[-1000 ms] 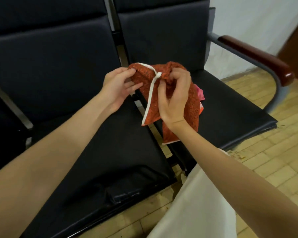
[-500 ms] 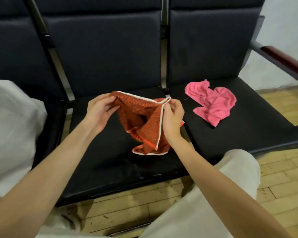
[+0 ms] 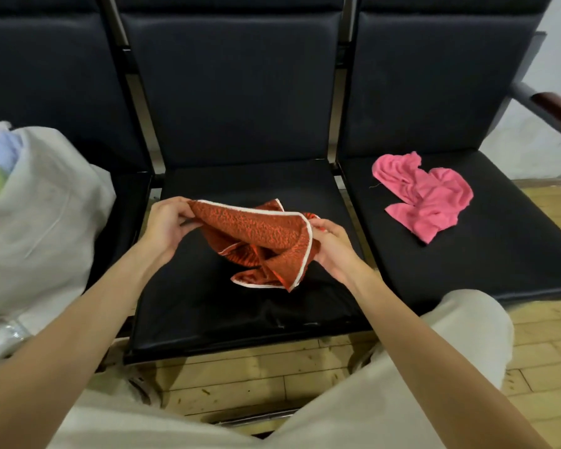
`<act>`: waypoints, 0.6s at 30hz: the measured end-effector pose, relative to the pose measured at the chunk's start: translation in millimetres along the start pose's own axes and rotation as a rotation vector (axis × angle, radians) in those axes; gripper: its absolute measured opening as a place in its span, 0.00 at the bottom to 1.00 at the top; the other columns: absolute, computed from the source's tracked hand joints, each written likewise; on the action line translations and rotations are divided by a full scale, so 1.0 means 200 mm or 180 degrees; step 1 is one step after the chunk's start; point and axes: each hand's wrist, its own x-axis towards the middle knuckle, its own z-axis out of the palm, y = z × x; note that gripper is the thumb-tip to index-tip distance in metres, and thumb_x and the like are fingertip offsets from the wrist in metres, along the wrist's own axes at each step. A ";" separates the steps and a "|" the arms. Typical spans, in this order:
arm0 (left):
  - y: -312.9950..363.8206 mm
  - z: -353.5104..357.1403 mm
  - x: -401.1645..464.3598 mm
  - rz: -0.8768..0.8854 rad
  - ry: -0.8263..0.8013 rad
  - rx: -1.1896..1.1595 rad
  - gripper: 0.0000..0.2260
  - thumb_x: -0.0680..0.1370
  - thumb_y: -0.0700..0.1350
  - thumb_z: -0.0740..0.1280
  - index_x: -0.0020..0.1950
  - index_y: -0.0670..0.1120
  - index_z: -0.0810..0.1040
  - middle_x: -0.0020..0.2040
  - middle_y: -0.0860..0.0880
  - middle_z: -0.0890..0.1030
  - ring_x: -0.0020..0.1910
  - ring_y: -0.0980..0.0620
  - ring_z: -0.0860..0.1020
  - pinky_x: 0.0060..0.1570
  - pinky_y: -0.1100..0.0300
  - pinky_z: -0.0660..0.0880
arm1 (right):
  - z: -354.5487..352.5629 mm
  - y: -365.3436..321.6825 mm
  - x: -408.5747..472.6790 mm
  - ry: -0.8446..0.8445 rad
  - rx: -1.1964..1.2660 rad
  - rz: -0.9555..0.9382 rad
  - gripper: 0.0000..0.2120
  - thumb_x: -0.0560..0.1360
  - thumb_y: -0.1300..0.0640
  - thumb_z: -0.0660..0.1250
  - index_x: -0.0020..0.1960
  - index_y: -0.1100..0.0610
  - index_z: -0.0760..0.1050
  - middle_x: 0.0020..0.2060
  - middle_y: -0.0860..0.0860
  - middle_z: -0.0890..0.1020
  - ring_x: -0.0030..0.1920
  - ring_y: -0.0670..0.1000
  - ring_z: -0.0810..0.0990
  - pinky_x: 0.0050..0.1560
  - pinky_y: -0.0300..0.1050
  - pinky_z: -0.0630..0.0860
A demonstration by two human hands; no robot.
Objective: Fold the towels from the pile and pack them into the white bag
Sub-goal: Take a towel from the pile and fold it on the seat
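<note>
Bag [image 3: 46, 215] left, towel [image 3: 425, 196] right

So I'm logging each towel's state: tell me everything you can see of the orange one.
The orange towel is a rust-orange cloth with a dark speckled pattern and a white trim. It looks like soft terry. It is unfolded and crumpled, held up above the middle seat: the left hand pinches one top corner, the right hand the other, and the rest sags in loose folds below.

row of black padded seats [image 3: 237, 102] with metal frame, brown wooden armrest [image 3: 556, 106] at its right end, white wall [image 3: 551, 76] behind the armrest, yellowish wood-plank floor [image 3: 544, 345] below the seats
</note>
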 end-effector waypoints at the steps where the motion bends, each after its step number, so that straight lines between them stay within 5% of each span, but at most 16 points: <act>1: -0.01 0.00 0.00 -0.0112 -0.0009 -0.0183 0.12 0.72 0.28 0.53 0.38 0.40 0.73 0.41 0.44 0.77 0.45 0.49 0.77 0.52 0.53 0.78 | 0.00 0.03 0.01 0.0295 -0.0256 -0.0048 0.05 0.76 0.62 0.66 0.52 0.57 0.73 0.50 0.55 0.79 0.48 0.52 0.80 0.45 0.46 0.78; 5: -0.06 0.01 -0.02 -0.0405 0.0090 -0.0545 0.11 0.73 0.29 0.55 0.41 0.39 0.74 0.44 0.44 0.79 0.46 0.48 0.79 0.50 0.55 0.78 | -0.01 0.12 0.01 0.1336 -0.1837 -0.0427 0.05 0.76 0.64 0.63 0.51 0.57 0.70 0.55 0.58 0.77 0.56 0.55 0.77 0.49 0.43 0.71; 8: -0.09 0.00 -0.04 -0.0455 0.0152 -0.0517 0.11 0.74 0.30 0.55 0.42 0.40 0.74 0.45 0.44 0.79 0.47 0.48 0.79 0.54 0.55 0.78 | -0.02 0.18 -0.01 0.0710 -0.2671 -0.0093 0.04 0.71 0.64 0.67 0.45 0.63 0.78 0.48 0.60 0.82 0.52 0.56 0.79 0.45 0.42 0.70; 11: -0.12 -0.03 -0.04 -0.0482 0.0198 -0.0498 0.10 0.73 0.30 0.55 0.41 0.40 0.74 0.43 0.45 0.78 0.45 0.49 0.78 0.54 0.56 0.77 | -0.01 0.24 -0.03 -0.0070 -0.3012 0.0226 0.16 0.66 0.62 0.76 0.52 0.63 0.79 0.47 0.57 0.81 0.52 0.54 0.80 0.52 0.44 0.74; 15: -0.15 -0.06 -0.05 -0.0201 0.0319 -0.0076 0.08 0.75 0.34 0.60 0.38 0.43 0.73 0.40 0.48 0.76 0.43 0.54 0.76 0.52 0.59 0.74 | 0.01 0.31 -0.02 -0.0096 -0.3316 -0.0174 0.11 0.67 0.60 0.76 0.47 0.62 0.82 0.40 0.52 0.79 0.43 0.48 0.77 0.44 0.38 0.70; 18: -0.21 -0.10 -0.06 0.0049 0.0256 0.1025 0.04 0.75 0.37 0.67 0.41 0.44 0.75 0.42 0.47 0.77 0.46 0.52 0.77 0.53 0.59 0.72 | 0.02 0.36 0.00 0.0101 -0.3436 -0.0450 0.04 0.71 0.60 0.72 0.44 0.61 0.81 0.42 0.54 0.81 0.44 0.51 0.79 0.44 0.41 0.71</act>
